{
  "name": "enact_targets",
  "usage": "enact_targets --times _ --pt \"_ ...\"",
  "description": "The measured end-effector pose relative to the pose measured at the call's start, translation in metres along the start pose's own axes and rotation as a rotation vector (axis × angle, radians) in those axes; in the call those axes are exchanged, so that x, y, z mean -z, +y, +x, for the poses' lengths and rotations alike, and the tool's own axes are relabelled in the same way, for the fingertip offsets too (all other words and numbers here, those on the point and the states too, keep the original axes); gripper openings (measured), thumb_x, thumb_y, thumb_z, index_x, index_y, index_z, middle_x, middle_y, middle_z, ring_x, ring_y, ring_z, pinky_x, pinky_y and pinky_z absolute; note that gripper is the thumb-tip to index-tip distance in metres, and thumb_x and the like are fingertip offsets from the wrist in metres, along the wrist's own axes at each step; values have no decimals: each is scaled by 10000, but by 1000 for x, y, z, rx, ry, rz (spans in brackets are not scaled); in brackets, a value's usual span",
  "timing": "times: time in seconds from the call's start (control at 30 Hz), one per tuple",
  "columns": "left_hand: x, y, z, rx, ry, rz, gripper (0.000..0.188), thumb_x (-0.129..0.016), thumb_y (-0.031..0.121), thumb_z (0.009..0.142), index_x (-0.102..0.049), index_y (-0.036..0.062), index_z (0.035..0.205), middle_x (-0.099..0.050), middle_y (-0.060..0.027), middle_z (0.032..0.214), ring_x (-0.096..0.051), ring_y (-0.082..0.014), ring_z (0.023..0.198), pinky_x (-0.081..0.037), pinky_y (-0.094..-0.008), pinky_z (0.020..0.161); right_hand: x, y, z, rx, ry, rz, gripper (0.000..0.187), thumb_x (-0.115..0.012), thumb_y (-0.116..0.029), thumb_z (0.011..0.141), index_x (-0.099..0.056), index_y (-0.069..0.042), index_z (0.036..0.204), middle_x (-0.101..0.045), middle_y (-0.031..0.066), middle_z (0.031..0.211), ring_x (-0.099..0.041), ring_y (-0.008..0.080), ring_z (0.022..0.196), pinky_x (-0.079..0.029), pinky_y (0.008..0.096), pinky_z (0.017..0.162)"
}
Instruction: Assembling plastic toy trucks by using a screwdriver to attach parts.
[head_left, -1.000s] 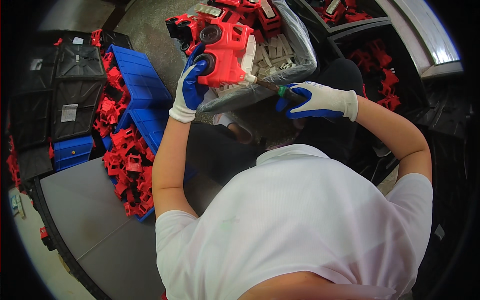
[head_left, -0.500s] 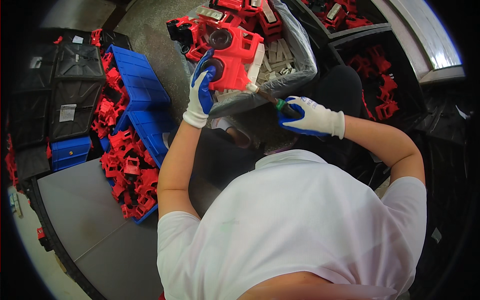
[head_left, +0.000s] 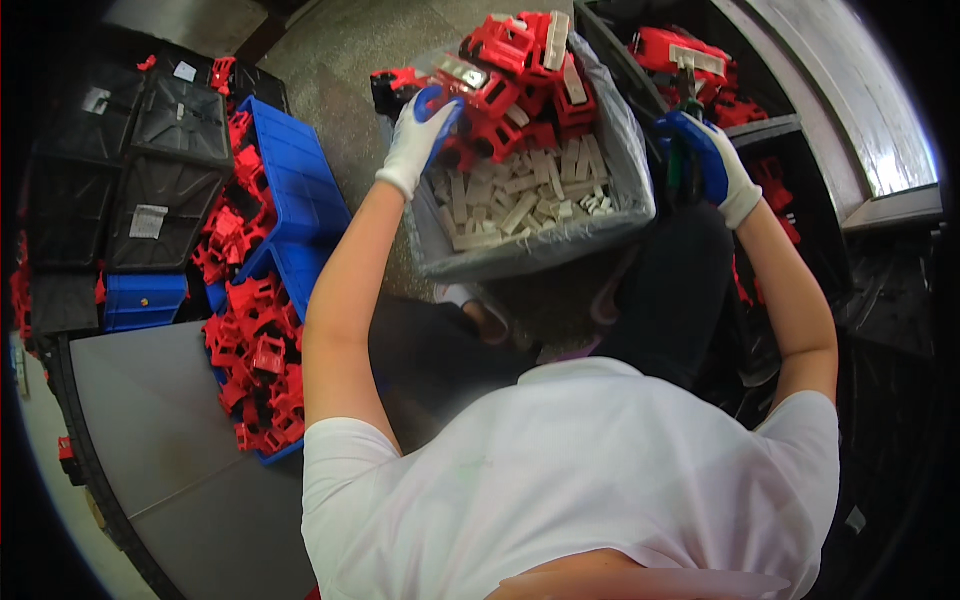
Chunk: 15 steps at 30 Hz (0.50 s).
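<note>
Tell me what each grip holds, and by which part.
The right grip holds a dark tool, apparently by its handle. The left grip is at a red toy car; holding cannot be told.

A speckled grey floor (head_left: 340, 60) carries a bin lined with clear plastic (head_left: 540, 262). Loose white strips (head_left: 520, 205) cover the bottom, and red toy vehicles (head_left: 500, 45) are heaped at its far side. Leftward, blue crates (head_left: 290, 160) brim with red vehicle shells (head_left: 265, 355); rightward, black crates (head_left: 760, 127) hold more red pieces (head_left: 770, 185).
</note>
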<state>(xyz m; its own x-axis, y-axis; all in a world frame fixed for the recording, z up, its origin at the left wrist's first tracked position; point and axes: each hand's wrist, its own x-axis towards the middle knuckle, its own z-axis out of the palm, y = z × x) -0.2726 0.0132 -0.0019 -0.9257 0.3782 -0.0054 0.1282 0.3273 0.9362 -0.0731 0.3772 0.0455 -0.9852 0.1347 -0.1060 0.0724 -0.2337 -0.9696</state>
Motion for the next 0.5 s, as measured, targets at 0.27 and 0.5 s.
enact_targets --times 0.27,0.5 --pt "-76 58 159 36 84 771 839 -638 639 711 -486 109 1342 -410 -236 1408 -423 -370 1289 -360 -447 1065 -25 30 2 -331 -132 57 269 -579 -232 941 -630 -24 1105 -650 24 980 -605 103 884 -474 250 805" --pt "-94 34 169 -97 196 1086 402 -440 362 911 -584 56 1129 -647 -225 1079 -635 -374 1010 -486 -481 886 -17 32 -8 -340 -131 -79 352 -639 -278 916 -626 -2 1134 -660 26 1005 -590 82 928 -448 236 847"
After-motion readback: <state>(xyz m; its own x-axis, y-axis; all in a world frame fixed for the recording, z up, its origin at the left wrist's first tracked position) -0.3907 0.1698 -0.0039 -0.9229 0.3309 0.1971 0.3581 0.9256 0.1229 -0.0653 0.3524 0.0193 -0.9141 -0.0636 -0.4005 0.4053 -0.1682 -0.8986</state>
